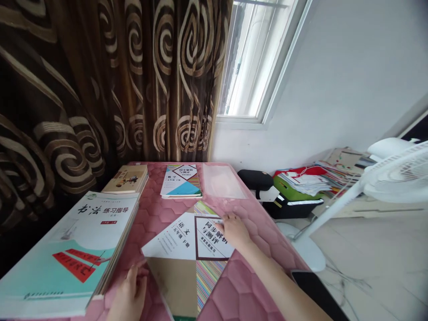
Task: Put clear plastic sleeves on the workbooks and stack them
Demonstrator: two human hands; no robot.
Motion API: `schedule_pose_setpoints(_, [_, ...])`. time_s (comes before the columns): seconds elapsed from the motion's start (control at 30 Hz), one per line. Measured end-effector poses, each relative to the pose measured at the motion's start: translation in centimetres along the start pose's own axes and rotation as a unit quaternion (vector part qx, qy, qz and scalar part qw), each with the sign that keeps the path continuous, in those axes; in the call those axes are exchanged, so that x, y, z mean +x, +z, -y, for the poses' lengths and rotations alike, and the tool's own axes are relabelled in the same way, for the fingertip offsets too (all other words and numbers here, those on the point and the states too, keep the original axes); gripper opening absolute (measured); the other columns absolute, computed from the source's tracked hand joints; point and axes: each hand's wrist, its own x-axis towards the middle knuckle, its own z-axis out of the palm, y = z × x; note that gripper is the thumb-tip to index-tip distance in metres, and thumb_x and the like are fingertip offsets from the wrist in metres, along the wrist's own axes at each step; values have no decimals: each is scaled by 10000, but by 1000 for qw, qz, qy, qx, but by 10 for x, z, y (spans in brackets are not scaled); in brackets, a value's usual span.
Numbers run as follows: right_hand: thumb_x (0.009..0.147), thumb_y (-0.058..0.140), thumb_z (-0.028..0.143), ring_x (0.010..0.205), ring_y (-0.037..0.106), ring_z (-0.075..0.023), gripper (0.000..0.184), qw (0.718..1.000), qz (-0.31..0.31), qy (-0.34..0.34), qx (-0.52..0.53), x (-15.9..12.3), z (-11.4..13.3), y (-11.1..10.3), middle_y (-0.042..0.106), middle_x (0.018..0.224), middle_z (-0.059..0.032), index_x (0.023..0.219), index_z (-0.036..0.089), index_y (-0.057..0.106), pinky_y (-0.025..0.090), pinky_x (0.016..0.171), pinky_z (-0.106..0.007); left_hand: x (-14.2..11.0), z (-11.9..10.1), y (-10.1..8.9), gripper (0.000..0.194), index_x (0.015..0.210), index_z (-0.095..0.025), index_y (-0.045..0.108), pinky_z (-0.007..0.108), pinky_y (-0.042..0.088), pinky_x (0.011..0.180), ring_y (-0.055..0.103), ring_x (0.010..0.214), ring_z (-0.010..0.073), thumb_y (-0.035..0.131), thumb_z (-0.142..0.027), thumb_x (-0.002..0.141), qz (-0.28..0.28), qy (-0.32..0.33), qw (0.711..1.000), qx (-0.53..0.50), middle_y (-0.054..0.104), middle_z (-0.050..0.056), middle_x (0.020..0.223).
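A workbook [177,249] with a white, tan and striped cover lies at an angle on the pink table cover [240,285]. My right hand [236,229] holds its upper right edge, thumb on the cover and the other fingers partly hidden at the border. Beside the workbook's lower left edge, my left hand [132,290] rests with loosely curled fingers and nothing visible in them. To the left of that hand stands a stack of large books topped by a white and teal book [83,240]. A smaller workbook [180,180] with a blue and white cover lies further back.
Behind the large stack are smaller tan books [127,178]. A translucent sheet [224,180] lies at the back right. A dark flat device [314,292] sits by the right edge. Beyond are a black case [256,179], a green box [294,191] and a white fan [334,205].
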Motion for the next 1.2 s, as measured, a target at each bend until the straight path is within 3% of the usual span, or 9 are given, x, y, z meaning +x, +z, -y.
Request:
schedule_pose_setpoints(0.1, [907, 433, 442, 993, 605, -304, 466, 999, -3, 31, 11, -9, -6, -4, 637, 1050, -242, 1049, 40, 623, 433, 824, -365, 1, -11, 16, 253, 1113, -263, 473, 308, 594, 621, 704, 733, 207, 411, -283, 869, 6, -55, 996, -71, 699, 33, 815])
schedule_pose_setpoints(0.17, [895, 452, 423, 948, 632, -300, 427, 998, 5, 64, 27, -12, -11, -6, 663, 1000, -231, 1009, 55, 637, 449, 770, -358, 14, -13, 25, 269, 1114, -231, 465, 330, 593, 641, 705, 753, 218, 426, -317, 862, 4, -88, 992, -95, 700, 62, 854])
schedule_pose_setpoints(0.37, [861, 490, 383, 843, 672, -255, 300, 983, 22, 132, 127, -17, -22, -3, 716, 869, -139, 809, 153, 675, 436, 660, -305, 96, 4, 48, 258, 1040, -149, 523, 431, 539, 845, 674, 974, 260, 458, -214, 798, -24, -164, 980, -112, 684, 174, 1037])
schedule_pose_setpoints(0.53, [854, 492, 365, 763, 670, -201, 280, 970, -4, 140, 200, -11, -25, 6, 729, 770, -67, 713, 206, 675, 374, 575, -252, 139, 19, 63, 254, 951, -160, 598, 359, 528, 881, 683, 953, 202, 475, -87, 741, -9, -179, 977, -119, 714, 114, 1001])
schedule_pose_setpoints(0.7, [819, 530, 383, 670, 648, -176, 261, 953, -19, 153, 259, -4, -30, 17, 719, 698, -39, 689, 216, 684, 338, 530, -245, 142, 21, 64, 276, 940, -157, 637, 294, 526, 866, 686, 908, 168, 460, -73, 745, 11, -180, 979, -97, 724, 80, 944])
schedule_pose_setpoints(1.0, [827, 513, 415, 694, 643, -175, 264, 945, -48, 169, 275, -6, -29, 22, 728, 775, -30, 740, 230, 680, 354, 536, -242, 127, 4, 47, 182, 798, -175, 675, 395, 470, 960, 590, 1080, 238, 538, -96, 709, 30, -123, 992, -24, 648, 105, 1074])
schedule_pose_setpoints(1.13, [838, 506, 408, 718, 650, -177, 257, 945, -63, 166, 274, -7, -27, 22, 730, 795, -27, 772, 233, 682, 369, 555, -244, 110, -25, 41, 226, 859, -167, 683, 441, 423, 984, 548, 1123, 270, 496, -79, 768, 26, -26, 994, 102, 600, 142, 1179])
schedule_pose_setpoints(1.2, [839, 510, 408, 734, 652, -183, 247, 945, -68, 171, 270, -7, -26, 23, 731, 801, -24, 786, 239, 683, 369, 555, -247, 99, -48, 43, 220, 879, -198, 689, 454, 415, 961, 545, 1111, 268, 491, -124, 818, 67, 26, 988, 134, 609, 114, 1195])
